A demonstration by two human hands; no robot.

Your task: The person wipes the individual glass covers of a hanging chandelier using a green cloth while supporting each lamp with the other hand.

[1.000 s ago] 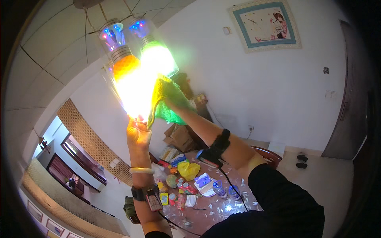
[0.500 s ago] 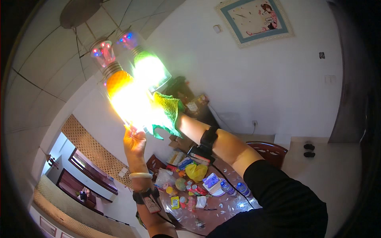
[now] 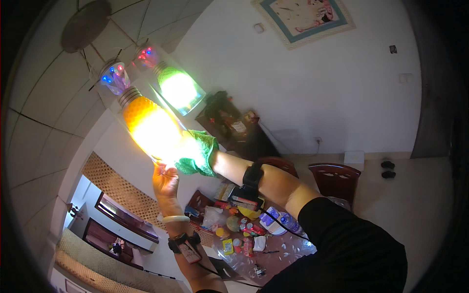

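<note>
A lit pendant lamp with an amber shade (image 3: 139, 115) hangs at upper left, its lower end washed out by glare. The fingers of my left hand (image 3: 166, 183) are closed at its lower rim, steadying it from below. A green cloth (image 3: 199, 151) covers my right hand (image 3: 218, 160), pressed against the right side of the same shade near its lower end; my right fingers are hidden by cloth and glare. Just behind it hangs a second lit lamp with a green shade (image 3: 178, 87), touched by neither hand.
A round ceiling mount (image 3: 85, 27) carries the lamps. Below stands a table (image 3: 281, 256) with bottles, bags and several small packages. Dark wooden chairs (image 3: 334, 178) surround it. A cabinet (image 3: 244, 132) stands against the wall, under a framed picture (image 3: 303, 19).
The green cloth and my right hand have shifted slightly down around the amber shade. My view has turned, so the lamps sit a little further left. My left hand stays at the rim.
</note>
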